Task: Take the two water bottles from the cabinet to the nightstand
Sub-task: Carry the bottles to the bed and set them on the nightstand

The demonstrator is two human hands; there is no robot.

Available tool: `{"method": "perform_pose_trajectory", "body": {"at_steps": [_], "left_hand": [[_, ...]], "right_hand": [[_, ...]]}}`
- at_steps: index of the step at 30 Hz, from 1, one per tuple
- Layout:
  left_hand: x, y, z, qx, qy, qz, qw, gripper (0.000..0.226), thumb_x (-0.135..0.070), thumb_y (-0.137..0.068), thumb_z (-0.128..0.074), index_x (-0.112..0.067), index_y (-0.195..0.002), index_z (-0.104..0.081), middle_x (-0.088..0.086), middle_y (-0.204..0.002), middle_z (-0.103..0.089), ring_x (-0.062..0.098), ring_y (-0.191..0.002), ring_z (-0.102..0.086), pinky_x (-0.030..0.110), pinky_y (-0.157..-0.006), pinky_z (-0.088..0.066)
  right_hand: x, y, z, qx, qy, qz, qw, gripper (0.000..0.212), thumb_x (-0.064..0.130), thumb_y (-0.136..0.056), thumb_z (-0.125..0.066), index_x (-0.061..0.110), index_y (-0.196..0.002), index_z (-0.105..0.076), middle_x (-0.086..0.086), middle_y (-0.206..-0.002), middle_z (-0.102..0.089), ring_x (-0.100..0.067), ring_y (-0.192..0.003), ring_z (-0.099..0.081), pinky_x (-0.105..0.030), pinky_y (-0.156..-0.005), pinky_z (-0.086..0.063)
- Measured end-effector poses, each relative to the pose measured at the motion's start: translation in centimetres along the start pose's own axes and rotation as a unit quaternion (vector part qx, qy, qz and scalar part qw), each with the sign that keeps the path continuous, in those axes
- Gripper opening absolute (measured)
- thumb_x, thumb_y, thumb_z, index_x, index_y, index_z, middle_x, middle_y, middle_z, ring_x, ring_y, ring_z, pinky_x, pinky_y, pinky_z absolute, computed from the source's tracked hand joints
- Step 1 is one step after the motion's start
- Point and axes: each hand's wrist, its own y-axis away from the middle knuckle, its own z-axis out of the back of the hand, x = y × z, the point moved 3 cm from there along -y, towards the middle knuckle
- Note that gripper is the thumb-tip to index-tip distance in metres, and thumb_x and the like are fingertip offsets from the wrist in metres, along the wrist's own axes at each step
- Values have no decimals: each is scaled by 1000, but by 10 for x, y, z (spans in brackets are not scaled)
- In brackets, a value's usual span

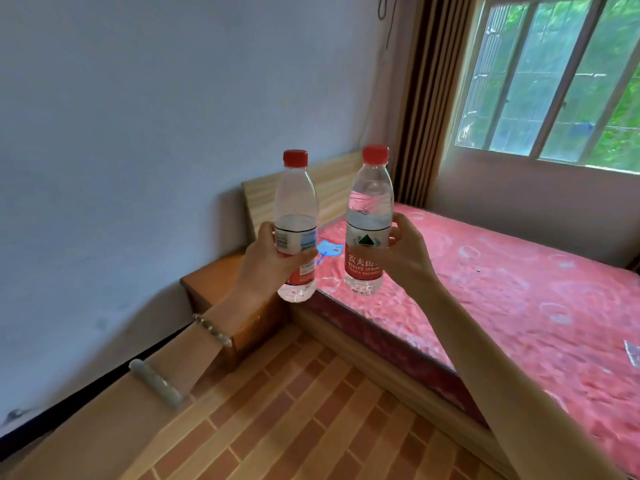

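in front of the bed corner, both arms reach forward, each hand wrapped around a bottle held in the air; left hand (266,263) clasps the left water bottle (296,216) around its label, fingers curled across the front, bottle upright with a slight lean, red cap on top, water level low, around the label's top edge; right hand (403,254) grips the right water bottle (369,216) from its right side, thumb and fingers around the red-and-white label, bottle upright, red cap on, water level higher, above the label; the two bottles sit side by side, near each other but apart; below and behind the left hand, the orange-brown wooden nightstand (211,282) stands against the wall, its top partly hidden by the forearm; beyond the right hand, the pink mattress (502,289) spreads away; a blue item (327,249) lies on the mattress, seen between the two bottles; a beaded bracelet (211,329) and a pale bangle (156,384) ring the left forearm; brick-pattern floor (294,410) beneath both arms
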Motion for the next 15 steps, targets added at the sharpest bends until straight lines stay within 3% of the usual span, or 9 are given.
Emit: {"method": "perform_pose_trajectory", "body": {"at_steps": [5,9,15], "left_hand": [[33,-52,1,-27,-38,10,999,71,-41,-71,-71,-15,-127,-36,5,-130,-53,25,-113,-54,34,-85,-47],[57,-102,4,-57,-42,4,997,67,-37,-73,-71,-16,-127,-36,5,-131,-52,25,-113,-54,30,-81,-45],[98,-193,18,-88,-61,15,994,68,-37,-73,-71,-16,-128,-37,7,-131,-52,27,-113,-55,36,-83,-49]], "right_hand": [[-23,-56,-45,42,-8,5,999,67,21,-54,-89,21,-111,-54,-5,-102,-69,-16,-86,-67,-36,-73,-56],[-44,-111,-86,67,-26,9,997,65,20,-53,-88,23,-109,-55,-6,-100,-69,-19,-87,-67,-42,-75,-57],[-69,-209,-150,102,-40,0,994,73,26,-48,-87,21,-113,-55,-7,-102,-69,-21,-89,-67,-47,-79,-56]]}}
